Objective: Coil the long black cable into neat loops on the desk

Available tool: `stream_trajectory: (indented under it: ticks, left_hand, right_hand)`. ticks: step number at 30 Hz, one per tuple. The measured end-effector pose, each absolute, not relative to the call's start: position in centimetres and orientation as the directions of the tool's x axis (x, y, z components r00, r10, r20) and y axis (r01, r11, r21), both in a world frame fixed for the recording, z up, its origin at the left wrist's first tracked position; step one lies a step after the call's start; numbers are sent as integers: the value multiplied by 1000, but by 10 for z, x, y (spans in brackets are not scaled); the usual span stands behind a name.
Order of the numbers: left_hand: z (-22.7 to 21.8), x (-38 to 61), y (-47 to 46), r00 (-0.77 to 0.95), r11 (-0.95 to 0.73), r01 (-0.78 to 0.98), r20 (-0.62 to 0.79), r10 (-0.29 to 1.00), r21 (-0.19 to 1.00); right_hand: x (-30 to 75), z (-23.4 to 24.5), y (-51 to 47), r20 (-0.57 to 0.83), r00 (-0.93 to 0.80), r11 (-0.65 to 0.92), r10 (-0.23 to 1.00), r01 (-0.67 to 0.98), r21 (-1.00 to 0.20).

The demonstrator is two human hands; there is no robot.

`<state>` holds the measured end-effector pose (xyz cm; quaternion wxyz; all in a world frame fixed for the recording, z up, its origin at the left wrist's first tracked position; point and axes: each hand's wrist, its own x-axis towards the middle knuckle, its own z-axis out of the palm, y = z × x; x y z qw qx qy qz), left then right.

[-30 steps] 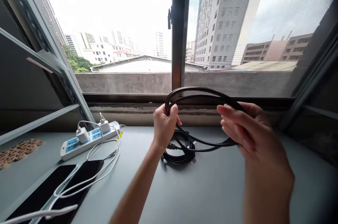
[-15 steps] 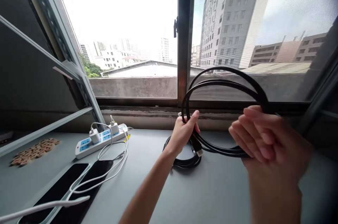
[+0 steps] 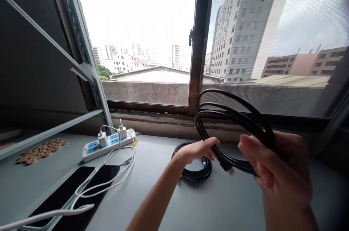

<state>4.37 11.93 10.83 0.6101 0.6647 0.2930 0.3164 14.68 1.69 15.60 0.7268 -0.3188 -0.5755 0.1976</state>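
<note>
A looped black cable (image 3: 231,113) hangs in the air before the window, a flat metal-tipped plug (image 3: 227,166) dangling from its lower left. My right hand (image 3: 280,165) is closed round the right side of the loops. At the left side of the loops is my left hand (image 3: 200,149), thumb stretched out and fingers loosely apart beside the cable; whether they touch it is hard to see. Behind and below my left hand, a second coiled black cable (image 3: 197,175) lies on the grey table, partly hidden by that hand and wrist.
A white power strip (image 3: 109,144) with two chargers stands at the left, white cords (image 3: 128,173) trailing from it over two dark phone-like slabs (image 3: 65,187). Small brown pieces (image 3: 40,151) lie farther left by a metal shelf frame (image 3: 95,75). The window (image 3: 195,78) rises behind the table.
My left hand has loosened from a grip on the loops, its fingers now apart. The loops and my right hand sit lower, and the plug hangs farther right. The view has shifted slightly.
</note>
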Motion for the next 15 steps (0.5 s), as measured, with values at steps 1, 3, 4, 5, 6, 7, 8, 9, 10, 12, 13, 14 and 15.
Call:
stream_trajectory:
  ticks: [1,3,4,5,6,7,8,9,10,12,13,14,15]
  left_hand:
    - [109,43,120,645,-75,27,40,763,997]
    - [109,42,123,691,-72,41,24,723,997]
    - [110,42,126,664,-96,-2,73,744,995]
    - [110,42,130,611,-124,-53,131,781,991]
    - [110,41,134,542,-154,-102,185,819,983]
    - [110,40,138,470,-183,-142,229,852,973]
    - [110,38,142,404,-206,-169,258,877,964]
    - [111,36,146,352,-222,-185,275,895,957]
    - [113,33,148,312,-238,-204,294,904,950]
    - [117,28,151,253,-289,-254,352,901,923]
    - [120,26,151,232,-318,-285,387,893,904]
    - [123,24,150,218,-345,-318,422,880,883]
    - [126,23,148,210,-367,-346,452,867,864]
  right_hand:
    - [147,155,19,717,257,725,648,79,-684]
    - [148,154,27,732,249,751,634,27,-660]
    - [148,154,33,741,248,769,624,-30,-638]
    - [149,153,41,743,257,782,618,-99,-615]
    - [149,154,49,735,272,783,621,-171,-598]
    - [150,154,58,712,291,769,639,-244,-591]
    - [151,154,67,669,311,738,675,-307,-601]
    - [152,154,76,610,323,690,724,-360,-628]
    - [154,153,84,545,324,634,773,-394,-665]
    - [159,152,94,447,311,542,839,-394,-742]
    - [161,151,97,432,319,530,843,-358,-769]
    - [162,150,98,448,339,545,827,-295,-785]
    - [163,150,98,487,366,580,793,-210,-787]
